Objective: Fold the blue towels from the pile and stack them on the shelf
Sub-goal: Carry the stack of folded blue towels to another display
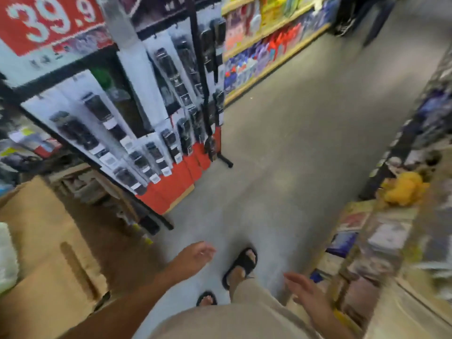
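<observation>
Shop aisle, seen from above: we look down on a grey concrete floor [305, 133] running between goods on both sides. At left a black display rack [137, 113] leans across the view, hung with white-backed packets of dark items and trimmed in red along its base. Below it stands a large cardboard box [41, 241]. Along the right edge runs blurred shelving [391, 241] packed with mixed goods, and at the far end of the aisle we see wooden shelves [264, 45] of blue, red and yellow packages. A red price sign [49, 23] at top left reads 39.9. A yellow soft toy [406, 188] sits on the right shelving.

At the bottom, the person's 2 feet in black sandals [241, 265] stand on the floor. The left hand [193, 256] hangs over the floor, fingers loose and slightly spread, holding nothing. The right hand [304, 288] is out beside the beige-clad leg, fingers straight and spread, also bare. We cannot tell where the blue towels are.
</observation>
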Action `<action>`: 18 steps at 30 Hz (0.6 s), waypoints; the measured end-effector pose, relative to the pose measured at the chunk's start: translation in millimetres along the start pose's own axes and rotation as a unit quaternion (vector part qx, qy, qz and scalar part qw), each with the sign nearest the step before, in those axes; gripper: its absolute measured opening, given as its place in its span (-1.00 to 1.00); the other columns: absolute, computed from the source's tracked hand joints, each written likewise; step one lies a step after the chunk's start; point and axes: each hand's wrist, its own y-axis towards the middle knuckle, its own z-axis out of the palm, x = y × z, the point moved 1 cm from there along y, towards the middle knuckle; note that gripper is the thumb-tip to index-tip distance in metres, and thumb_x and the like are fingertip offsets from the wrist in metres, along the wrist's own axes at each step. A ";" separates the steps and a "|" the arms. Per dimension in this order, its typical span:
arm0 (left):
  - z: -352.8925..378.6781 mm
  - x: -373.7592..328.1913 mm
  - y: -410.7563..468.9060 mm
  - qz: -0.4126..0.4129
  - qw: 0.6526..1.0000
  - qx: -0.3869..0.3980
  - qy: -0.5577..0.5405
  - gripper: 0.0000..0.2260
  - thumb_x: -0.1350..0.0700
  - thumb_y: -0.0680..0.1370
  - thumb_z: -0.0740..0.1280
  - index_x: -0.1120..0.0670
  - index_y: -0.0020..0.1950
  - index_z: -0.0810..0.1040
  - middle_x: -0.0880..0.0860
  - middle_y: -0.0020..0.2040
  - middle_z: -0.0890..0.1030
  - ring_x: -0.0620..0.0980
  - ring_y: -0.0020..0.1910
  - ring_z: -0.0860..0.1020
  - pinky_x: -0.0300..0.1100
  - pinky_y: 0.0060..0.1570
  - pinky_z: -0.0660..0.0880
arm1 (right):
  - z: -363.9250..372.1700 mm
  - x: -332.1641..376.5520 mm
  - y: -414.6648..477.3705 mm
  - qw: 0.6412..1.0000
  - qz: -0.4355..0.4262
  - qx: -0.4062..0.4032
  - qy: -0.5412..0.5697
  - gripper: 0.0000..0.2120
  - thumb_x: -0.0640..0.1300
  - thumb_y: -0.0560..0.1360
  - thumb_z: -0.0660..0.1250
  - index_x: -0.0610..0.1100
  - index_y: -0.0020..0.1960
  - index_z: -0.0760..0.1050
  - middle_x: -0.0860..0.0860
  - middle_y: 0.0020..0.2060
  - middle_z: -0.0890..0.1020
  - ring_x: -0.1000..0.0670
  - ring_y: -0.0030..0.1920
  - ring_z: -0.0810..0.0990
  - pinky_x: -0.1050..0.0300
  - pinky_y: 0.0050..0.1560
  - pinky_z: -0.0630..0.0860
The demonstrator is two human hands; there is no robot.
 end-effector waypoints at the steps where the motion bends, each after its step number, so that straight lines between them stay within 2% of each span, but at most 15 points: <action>1: -5.7 -11.4 22.7 0.008 1.000 0.011 0.000 -0.91 0.22 0.63 0.36 0.05 0.03 0.63 0.01 -0.04 0.66 -0.21 -0.08 0.61 -0.26 0.02 0.50 | -3.6 6.5 12.3 1.000 0.008 -0.006 0.008 -0.91 -0.19 0.55 0.48 -0.06 0.03 0.65 0.02 0.00 0.67 0.01 0.04 0.60 -0.07 0.27 0.48; 2: -10.7 -20.3 43.3 0.011 1.000 0.020 -0.004 -0.90 0.24 0.62 0.36 0.05 0.03 0.63 0.00 -0.05 0.66 -0.26 -0.10 0.60 -0.28 0.02 0.49 | -7.9 13.3 26.0 1.000 0.010 -0.016 0.016 -0.91 -0.21 0.55 0.48 -0.06 0.02 0.65 -0.02 0.01 0.67 -0.03 0.06 0.58 -0.06 0.26 0.48; 5: -20.6 -38.8 95.3 -0.007 1.000 0.027 0.011 -0.82 0.23 0.61 0.37 -0.06 -0.01 0.63 -0.13 -0.10 0.70 -0.29 -0.10 0.61 -0.28 0.04 0.52 | -26.5 46.5 77.4 0.999 -0.003 -0.028 0.030 -0.91 -0.24 0.54 0.48 -0.08 0.01 0.65 -0.13 0.03 0.70 -0.07 -0.01 0.58 0.02 0.06 0.49; 7: -28.6 -48.2 122.7 -0.023 1.000 0.017 0.012 -0.80 0.24 0.59 0.40 -0.08 -0.04 0.63 -0.22 -0.15 0.69 -0.31 -0.12 0.61 -0.30 0.02 0.51 | -39.9 79.1 117.7 1.000 0.000 -0.015 0.019 -0.92 -0.18 0.55 0.47 -0.04 0.02 0.65 -0.10 0.06 0.70 -0.05 -0.05 0.59 0.02 -0.04 0.51; 9: -37.8 -61.7 145.6 -0.034 0.999 0.000 0.025 -0.81 0.24 0.58 0.41 -0.07 -0.04 0.63 -0.20 -0.16 0.69 -0.27 -0.13 0.60 -0.22 0.03 0.52 | -52.7 115.8 155.2 1.000 -0.011 0.002 0.013 -0.93 -0.18 0.57 0.45 -0.04 0.01 0.63 -0.10 0.08 0.68 -0.01 -0.04 0.59 0.07 -0.12 0.49; 12: -53.4 -87.9 181.5 -0.042 0.998 -0.015 0.040 -0.83 0.24 0.59 0.38 -0.05 -0.01 0.62 -0.07 -0.04 0.68 -0.09 -0.02 0.63 -0.12 0.13 0.53 | -70.2 166.6 205.5 0.999 -0.034 0.028 -0.002 -0.92 -0.19 0.60 0.40 -0.08 0.08 0.62 -0.14 0.11 0.66 -0.11 0.08 0.60 0.05 -0.06 0.50; 15: -62.0 -123.9 220.2 -0.032 0.997 -0.046 0.046 -0.73 0.28 0.57 0.38 -0.12 -0.04 0.63 -0.23 -0.08 0.69 -0.20 -0.02 0.64 -0.16 0.14 0.54 | -91.3 212.8 242.4 0.998 -0.043 0.039 0.013 -0.90 -0.17 0.61 0.39 -0.09 0.12 0.61 -0.12 0.12 0.64 -0.12 0.15 0.60 0.06 0.02 0.49; 18: -63.3 -165.5 277.8 -0.030 0.998 -0.008 0.052 -0.83 0.20 0.58 0.39 -0.10 0.00 0.64 -0.17 -0.05 0.70 -0.14 0.01 0.65 -0.10 0.16 0.56 | -115.4 242.3 273.5 0.998 -0.041 0.040 0.036 -0.92 -0.14 0.62 0.38 -0.04 0.11 0.59 -0.08 0.13 0.64 -0.08 0.16 0.60 0.09 -0.05 0.49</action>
